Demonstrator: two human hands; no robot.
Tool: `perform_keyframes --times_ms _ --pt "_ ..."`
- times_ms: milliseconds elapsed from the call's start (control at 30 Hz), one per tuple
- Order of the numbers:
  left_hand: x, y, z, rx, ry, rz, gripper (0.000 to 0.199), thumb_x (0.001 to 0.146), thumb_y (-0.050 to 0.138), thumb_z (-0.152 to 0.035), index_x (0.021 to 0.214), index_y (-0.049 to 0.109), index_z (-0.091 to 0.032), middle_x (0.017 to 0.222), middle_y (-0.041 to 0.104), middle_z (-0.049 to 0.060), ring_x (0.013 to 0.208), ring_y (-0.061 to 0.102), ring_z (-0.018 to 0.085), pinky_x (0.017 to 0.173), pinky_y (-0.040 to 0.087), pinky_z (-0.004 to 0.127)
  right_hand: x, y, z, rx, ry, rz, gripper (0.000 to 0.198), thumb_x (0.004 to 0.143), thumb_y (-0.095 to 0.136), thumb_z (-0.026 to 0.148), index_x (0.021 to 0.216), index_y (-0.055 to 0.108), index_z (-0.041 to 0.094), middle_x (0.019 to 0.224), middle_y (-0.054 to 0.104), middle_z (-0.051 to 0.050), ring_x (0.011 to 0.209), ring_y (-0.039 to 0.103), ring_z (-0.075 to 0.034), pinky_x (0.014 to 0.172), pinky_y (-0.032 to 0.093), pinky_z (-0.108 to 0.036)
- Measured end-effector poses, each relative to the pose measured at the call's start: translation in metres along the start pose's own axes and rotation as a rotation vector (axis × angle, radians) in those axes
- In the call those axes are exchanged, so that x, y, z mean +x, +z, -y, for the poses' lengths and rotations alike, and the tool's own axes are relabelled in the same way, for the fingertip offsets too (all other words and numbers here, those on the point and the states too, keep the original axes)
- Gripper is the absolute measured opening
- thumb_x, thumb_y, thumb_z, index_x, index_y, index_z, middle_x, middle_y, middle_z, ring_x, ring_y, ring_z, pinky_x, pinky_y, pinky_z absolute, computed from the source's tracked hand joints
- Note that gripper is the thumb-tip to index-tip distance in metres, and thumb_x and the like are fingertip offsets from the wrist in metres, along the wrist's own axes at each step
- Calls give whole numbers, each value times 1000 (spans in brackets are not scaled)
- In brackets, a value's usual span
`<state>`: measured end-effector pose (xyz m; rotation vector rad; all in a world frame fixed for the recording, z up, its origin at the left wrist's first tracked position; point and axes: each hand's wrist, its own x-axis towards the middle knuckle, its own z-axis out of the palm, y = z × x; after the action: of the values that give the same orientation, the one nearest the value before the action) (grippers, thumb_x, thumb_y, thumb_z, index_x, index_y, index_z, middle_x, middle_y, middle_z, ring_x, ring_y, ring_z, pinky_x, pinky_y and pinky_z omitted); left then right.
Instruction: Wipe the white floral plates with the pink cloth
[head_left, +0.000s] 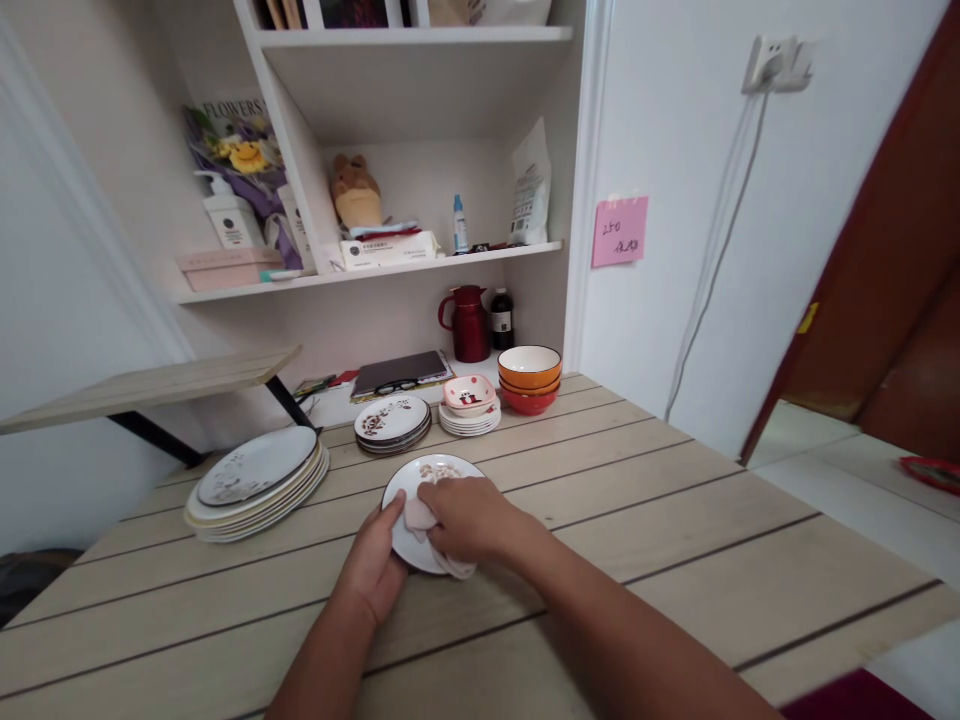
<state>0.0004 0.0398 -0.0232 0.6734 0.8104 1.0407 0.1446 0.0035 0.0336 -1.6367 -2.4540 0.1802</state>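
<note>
A white plate [414, 552] with a dark rim and a brown floral print is held just above the wooden table. My left hand [373, 562] grips its left edge, thumb over the rim and fingers underneath. Bunched in my right hand [471, 515] is a pale pink cloth [420, 514], pressed on the plate's face; part of the cloth hangs past the near rim. Behind this plate sits a stack of similar floral plates [391, 418]. Next to it, a panda-print dish [469, 393] rests on small white plates [471, 422].
Large plates [259, 475] are stacked at the left, near a raised wooden shelf [150, 385]. Orange and red bowls [530, 378] stand nested at the back right. Behind them are a red jug [470, 325], a dark bottle [502, 318] and a closed laptop [401, 371] with glasses.
</note>
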Motion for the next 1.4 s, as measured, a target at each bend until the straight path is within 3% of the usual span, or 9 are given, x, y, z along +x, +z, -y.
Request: perform_keyframes --times_ms 100,200,333,500,700,800,933,1133,1400 --pt "-2 2 -2 -5 0 5 30 80 65 -20 108 65 -10 88 75 11 79 71 22 75 56 32 -1 0 1 26 -67 45 38 76 53 31 112 60 20 108 69 -13 93 64 -30 69 46 -37" --pt "-1 3 -1 -23 17 11 27 78 64 -15 104 67 -9 87 75 10 77 71 22 75 56 32 3 6 4 80 -70 -33 42 78 52 33 119 56 25 111 68 -10 97 63 -29 72 46 -37" --pt "-1 5 -1 -15 17 -15 29 78 62 -13 106 67 -10 89 75 10 77 71 22 75 56 32 9 11 4 73 48 -135 34 82 47 35 112 58 23 116 65 -11 102 62 -27 76 46 -37" --pt "-4 5 -3 16 -8 -19 33 81 64 -21 113 64 -12 95 75 13 80 71 23 76 56 33 6 1 -6 43 155 -60 39 83 46 34 118 54 21 118 66 -14 101 64 -29 74 48 -39" --pt "-5 4 -3 23 -10 -30 34 81 64 -20 113 63 -10 93 75 14 80 72 24 75 57 35 0 -3 -7 39 10 47 32 75 54 32 105 61 20 110 69 -13 96 65 -29 69 47 -36" --pt "-2 3 -1 -9 6 9 29 79 65 -19 106 66 -10 91 75 12 80 71 24 76 57 34 4 6 1 64 -31 -32 33 77 52 34 107 59 22 109 68 -11 97 64 -29 69 46 -36" --pt "0 2 0 -11 29 -19 29 77 64 -14 105 67 -10 91 75 11 79 72 23 78 56 34 11 15 3 85 101 -160 31 84 46 35 112 56 24 116 64 -10 101 62 -26 74 45 -36" --pt "-3 3 -2 42 4 1 41 81 64 -20 121 60 -12 100 74 14 87 71 25 80 56 36 13 10 -18 66 268 -139 35 86 45 34 117 54 21 114 64 -13 98 64 -27 72 46 -36" --pt "-4 4 -1 -26 -16 5 35 79 65 -16 114 64 -10 93 75 14 81 72 26 80 55 37 4 7 -14 30 84 -18 33 77 54 32 108 59 21 109 69 -11 96 64 -28 71 45 -35"
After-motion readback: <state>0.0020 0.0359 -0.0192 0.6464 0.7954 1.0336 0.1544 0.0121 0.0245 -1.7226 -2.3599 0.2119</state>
